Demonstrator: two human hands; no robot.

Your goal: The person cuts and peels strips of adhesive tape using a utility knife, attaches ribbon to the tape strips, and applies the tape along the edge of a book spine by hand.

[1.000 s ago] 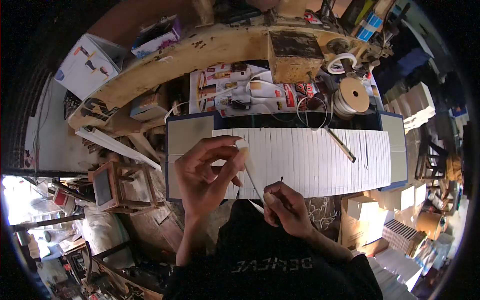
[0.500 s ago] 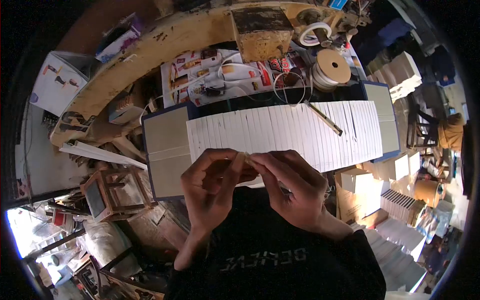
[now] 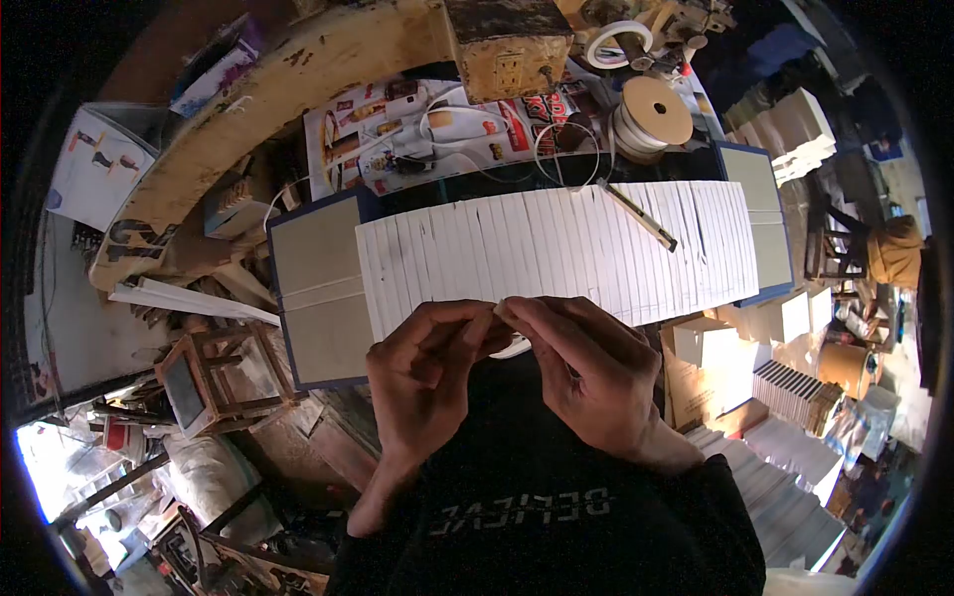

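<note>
My left hand (image 3: pixel 425 372) and my right hand (image 3: pixel 596 372) meet fingertip to fingertip in front of my chest. Both are closed in a pinch; whatever small thing lies between the fingers is too hidden to name. Part of a white object (image 3: pixel 513 348) shows just below the fingertips. Beyond them stretches a long row of white book blocks (image 3: pixel 497 248) packed side by side, with a grey board edged in blue (image 3: pixel 316 268) at the left end and a similar board (image 3: pixel 752 199) at the right. A utility knife (image 3: pixel 638 218) rests on the row.
Behind the row are a spool of white tape (image 3: pixel 651 117), a loose white loop (image 3: pixel 566 156), a printed poster sheet (image 3: pixel 397 139) and a stained wooden block (image 3: pixel 510 62). A wooden stool (image 3: pixel 224 372) stands at left; paper stacks (image 3: pixel 780 497) and cartons (image 3: pixel 701 368) are at right.
My view has shifted a little, so the book row and bench sit higher and further left. Both hands stay pinched together, their fingertips now closer to each other.
</note>
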